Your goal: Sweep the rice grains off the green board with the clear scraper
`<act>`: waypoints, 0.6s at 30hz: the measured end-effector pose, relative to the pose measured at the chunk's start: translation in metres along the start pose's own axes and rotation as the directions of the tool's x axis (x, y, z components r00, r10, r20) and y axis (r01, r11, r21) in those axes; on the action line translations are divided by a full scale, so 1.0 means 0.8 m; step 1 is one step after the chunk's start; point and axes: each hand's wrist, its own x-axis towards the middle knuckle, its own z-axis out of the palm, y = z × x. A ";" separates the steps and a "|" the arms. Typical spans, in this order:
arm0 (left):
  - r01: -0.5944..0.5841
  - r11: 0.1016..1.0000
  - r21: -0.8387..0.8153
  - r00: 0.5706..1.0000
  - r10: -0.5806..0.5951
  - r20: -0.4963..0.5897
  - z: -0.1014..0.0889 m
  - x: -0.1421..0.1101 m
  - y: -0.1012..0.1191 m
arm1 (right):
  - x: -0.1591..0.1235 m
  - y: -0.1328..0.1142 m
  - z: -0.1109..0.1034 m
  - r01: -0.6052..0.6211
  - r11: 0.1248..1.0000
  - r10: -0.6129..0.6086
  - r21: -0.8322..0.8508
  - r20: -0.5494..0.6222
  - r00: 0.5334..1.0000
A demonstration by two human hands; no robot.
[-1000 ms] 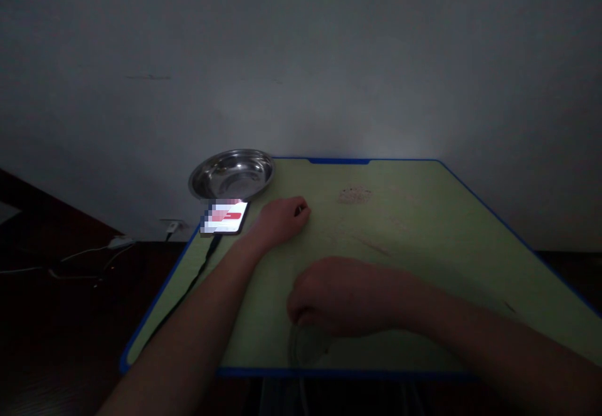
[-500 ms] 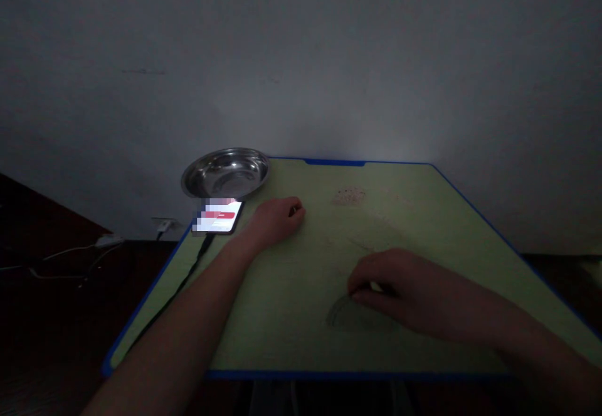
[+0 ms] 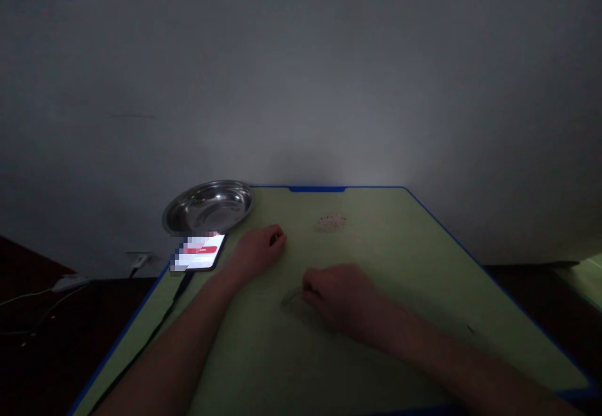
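Observation:
My right hand (image 3: 341, 297) is closed in a pinch over the middle of the table. A clear, curved piece like a plastic protractor (image 3: 291, 301) sticks out from its fingers, low over the tabletop; the hand hides part of it and it is blurred. My left hand (image 3: 261, 250) rests on the table beside the phone, fingers curled in; whether anything is inside them is hidden. Beyond both hands lies a small flat heap of pale and dark grains (image 3: 330, 221).
A shiny steel bowl (image 3: 209, 208) stands at the table's back left corner. In front of it lies a lit phone (image 3: 202, 253) with a black cable (image 3: 176, 300). The pale green table (image 3: 399, 228) has a blue edge and stands against a grey wall (image 3: 301, 77).
My right hand has moved left and slightly away from me with the protractor, nearer to my left hand. My left hand stays in place. The camera view has tilted up and shifted right.

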 end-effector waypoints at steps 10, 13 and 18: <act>0.009 0.997 -0.077 1.000 -0.011 -0.025 0.001 -0.002 -0.002 | -0.001 0.088 -0.018 -0.179 0.981 0.185 0.071 -0.094 0.978; -0.001 0.996 -0.091 0.998 -0.005 -0.057 0.005 0.001 -0.006 | 0.013 0.065 -0.014 -0.127 0.981 0.142 0.146 -0.095 0.985; 0.014 0.991 -0.133 0.993 -0.029 -0.110 0.003 0.005 -0.010 | 0.057 0.024 0.009 -0.077 0.976 0.099 0.203 -0.100 0.990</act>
